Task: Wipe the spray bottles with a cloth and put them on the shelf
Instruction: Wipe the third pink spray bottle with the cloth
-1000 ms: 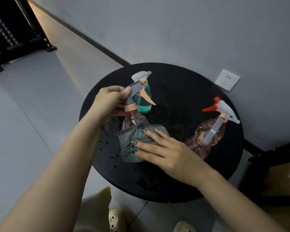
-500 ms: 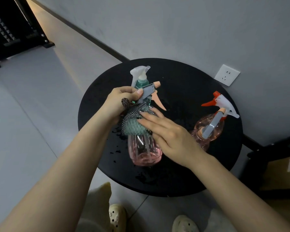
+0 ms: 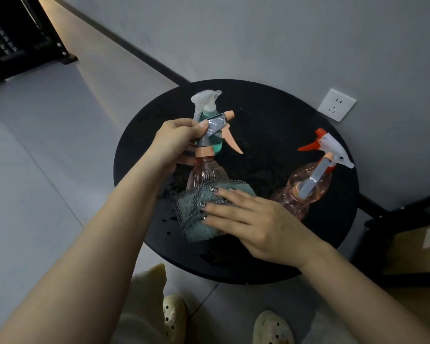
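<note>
My left hand (image 3: pixel 175 142) grips the grey spray head of a pink spray bottle (image 3: pixel 205 173) held upright over the round black table (image 3: pixel 271 125). My right hand (image 3: pixel 253 224) presses a green cloth (image 3: pixel 196 207) with a dotted mesh side around the bottle's lower body, hiding its base. A green bottle (image 3: pixel 210 115) with a clear white head stands just behind the held one. At the right, two more pink bottles stand together, one (image 3: pixel 315 175) with a white and red head, the other (image 3: pixel 293 202) in front of it with a grey head.
The table top is wet with drops near the cloth. A wall with a white socket (image 3: pixel 336 105) runs behind the table. A dark shelf frame (image 3: pixel 23 40) stands at the upper left on the grey floor. A cardboard box (image 3: pixel 417 252) sits at the right. My feet in pale clogs are below.
The cloth and my right hand have slid from the bottle's neck down to its lower body. The bottle's head has turned a little and is more upright.
</note>
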A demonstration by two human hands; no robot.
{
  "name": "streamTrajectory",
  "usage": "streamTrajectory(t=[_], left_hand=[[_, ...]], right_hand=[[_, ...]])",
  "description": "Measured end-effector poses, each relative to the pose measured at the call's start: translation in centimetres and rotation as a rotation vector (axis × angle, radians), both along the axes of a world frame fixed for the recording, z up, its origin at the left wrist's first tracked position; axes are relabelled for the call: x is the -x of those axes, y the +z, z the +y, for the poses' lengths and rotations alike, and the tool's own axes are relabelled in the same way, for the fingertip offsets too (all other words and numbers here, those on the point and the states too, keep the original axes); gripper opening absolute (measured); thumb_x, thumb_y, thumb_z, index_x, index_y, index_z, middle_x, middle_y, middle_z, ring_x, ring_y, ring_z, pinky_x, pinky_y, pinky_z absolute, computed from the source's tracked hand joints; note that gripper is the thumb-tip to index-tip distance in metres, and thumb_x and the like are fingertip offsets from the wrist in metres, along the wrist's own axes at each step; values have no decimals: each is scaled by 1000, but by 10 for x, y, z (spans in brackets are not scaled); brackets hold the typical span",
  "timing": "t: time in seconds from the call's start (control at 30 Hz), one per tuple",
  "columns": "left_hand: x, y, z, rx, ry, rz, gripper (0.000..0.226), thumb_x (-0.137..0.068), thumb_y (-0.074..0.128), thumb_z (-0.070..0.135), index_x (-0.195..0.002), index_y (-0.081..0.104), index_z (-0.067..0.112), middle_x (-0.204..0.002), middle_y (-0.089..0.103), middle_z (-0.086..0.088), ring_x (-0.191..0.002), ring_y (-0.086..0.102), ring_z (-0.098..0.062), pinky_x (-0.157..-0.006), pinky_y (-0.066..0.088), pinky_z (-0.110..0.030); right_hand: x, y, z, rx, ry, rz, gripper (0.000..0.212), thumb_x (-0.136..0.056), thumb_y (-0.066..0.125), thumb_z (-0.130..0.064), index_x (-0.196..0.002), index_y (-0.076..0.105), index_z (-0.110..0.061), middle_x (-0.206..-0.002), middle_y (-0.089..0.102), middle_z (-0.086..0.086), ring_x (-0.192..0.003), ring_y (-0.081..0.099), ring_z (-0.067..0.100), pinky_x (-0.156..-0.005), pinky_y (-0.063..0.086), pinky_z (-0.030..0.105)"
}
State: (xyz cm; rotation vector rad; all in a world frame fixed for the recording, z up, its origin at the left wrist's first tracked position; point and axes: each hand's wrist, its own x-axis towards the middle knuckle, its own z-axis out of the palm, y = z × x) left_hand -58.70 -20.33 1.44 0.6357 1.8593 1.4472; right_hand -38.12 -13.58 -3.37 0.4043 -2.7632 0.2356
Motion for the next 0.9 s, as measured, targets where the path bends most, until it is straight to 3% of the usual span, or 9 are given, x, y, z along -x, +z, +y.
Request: streamTrajectory(t=[0.17, 0.33, 0.57, 0.67, 0.9], left_hand=[[-9, 1, 5, 11, -9, 3, 21, -90, 59, 26, -73, 61, 13, -68, 63, -2, -54, 59, -13, -53, 48, -22], [-15, 0, 7, -61, -6, -71, 25, -87, 63, 23, -65, 62, 11, -64, 63, -4, -62, 59, -18, -66, 49, -28], [-12, 3, 4, -21, -3, -43, 23, -90, 59, 27, -72, 60, 13, -72, 62, -5, -59, 59, -19, -51, 52, -27], [-8, 6, 1, -39, 18, -30, 23, -90, 58, 28, -71, 58, 15, -74, 64, -3, -64, 63, -16, -60, 56, -32], [-9, 8, 4, -21, -31, -5, 23, -90, 58, 29, -70, 59, 17, -76, 64, -5, -63, 61, -17, -56, 52, -29]], right_hand=[[10, 9, 1, 200, -169, -9, 47, -88, 42, -1, -134, 50, -11, -143, 44, 2, -138, 33, 24, -107, 38, 37], [15, 16, -1, 473, -324, -48, 49, -91, 34, -15, -139, 43, -19, -146, 32, -12, -141, 22, 9, -113, 21, 19], [-7, 14, -5, 124, -84, -21, 43, -85, 53, 7, -125, 59, -7, -136, 53, 6, -134, 38, 29, -107, 38, 43], [-15, 10, -6, 28, 16, -42, 37, -87, 52, 4, -122, 61, -8, -134, 55, 5, -134, 38, 28, -109, 35, 43], [-10, 10, -4, 37, -16, -47, 43, -87, 49, 7, -125, 58, -10, -137, 52, 3, -136, 36, 27, -108, 37, 42]])
